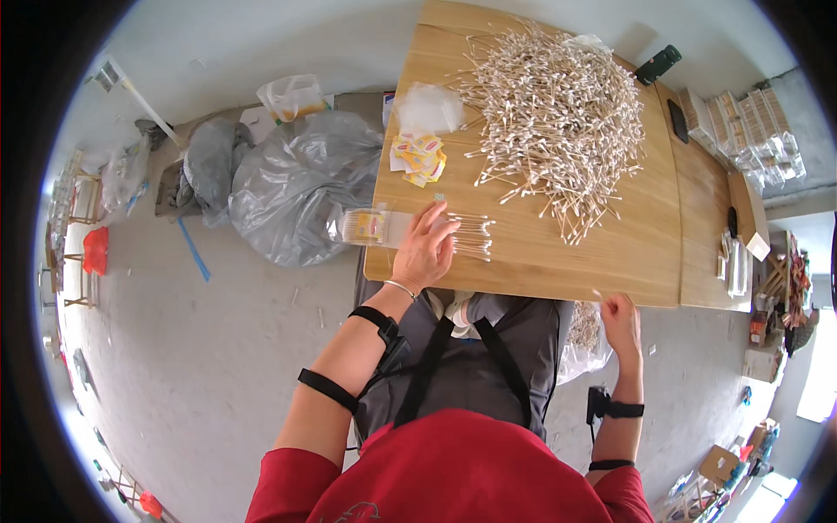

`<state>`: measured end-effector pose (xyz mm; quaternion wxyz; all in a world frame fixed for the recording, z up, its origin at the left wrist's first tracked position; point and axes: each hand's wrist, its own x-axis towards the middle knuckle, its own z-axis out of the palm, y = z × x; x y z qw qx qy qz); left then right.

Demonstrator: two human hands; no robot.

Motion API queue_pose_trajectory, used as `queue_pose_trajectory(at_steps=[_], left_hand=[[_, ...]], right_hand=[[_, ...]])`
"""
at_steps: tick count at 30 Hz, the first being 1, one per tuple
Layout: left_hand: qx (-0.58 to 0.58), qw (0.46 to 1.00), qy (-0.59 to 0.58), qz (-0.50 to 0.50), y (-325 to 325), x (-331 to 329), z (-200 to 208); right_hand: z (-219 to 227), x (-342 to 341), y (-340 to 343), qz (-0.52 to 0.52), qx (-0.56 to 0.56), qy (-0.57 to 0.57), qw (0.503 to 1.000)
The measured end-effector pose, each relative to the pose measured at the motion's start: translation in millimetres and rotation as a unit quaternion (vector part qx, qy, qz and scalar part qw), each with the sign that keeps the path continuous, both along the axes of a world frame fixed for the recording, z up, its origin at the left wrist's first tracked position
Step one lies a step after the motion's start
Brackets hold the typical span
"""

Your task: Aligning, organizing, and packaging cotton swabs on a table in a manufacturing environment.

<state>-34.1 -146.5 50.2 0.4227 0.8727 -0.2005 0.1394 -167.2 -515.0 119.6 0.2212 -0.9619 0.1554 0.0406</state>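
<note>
The wooden worktop [558, 266] is looking smooth and faintly glossy, the swabs [558, 122] are showing matt cotton tips, and the grey bag [301, 192] (thin, crinkled plastic) is gleaming.

A red short-sleeved top [471, 471], grey trousers [539, 344], 2 black bands [328, 390] on each arm [314, 429] and a pale bracelet [401, 287] are worn.

Free lane at right front of table [610, 272], swab heap [558, 118] behind.

The wooden table [558, 272] bears a heap of cotton swabs [558, 122], yellow cards [420, 161], translucent sheets [430, 109] and a black cylinder [658, 64].
</note>
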Motion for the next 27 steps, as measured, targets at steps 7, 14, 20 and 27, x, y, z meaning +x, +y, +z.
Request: queue_pose_trajectory(at_steps=[7,14,20,27], left_hand=[[-0.001,1.0,-0.027,-0.012,-3.0,4.2,-11.0],[-0.027,1.0,-0.01,0.012,2.0,2.0,-13.2],[-0.056,0.998,0.013,0.015,-0.8,4.2,-10.5],[-0.069,0.997,0.009,0.021,1.7,2.9,-9.8]], right_hand=[[-61.2,-84.3,-61.8,-0.063,-0.28,-0.028,0.958],[-3.2,48.8,66.6,0.064,0.043,-0.065,0.995],[-14.2,117.9,168.9,0.264,0.08,-0.051,0.96],[-29.3,138.5,193.6,0.291,0.004,0.003,0.957]])
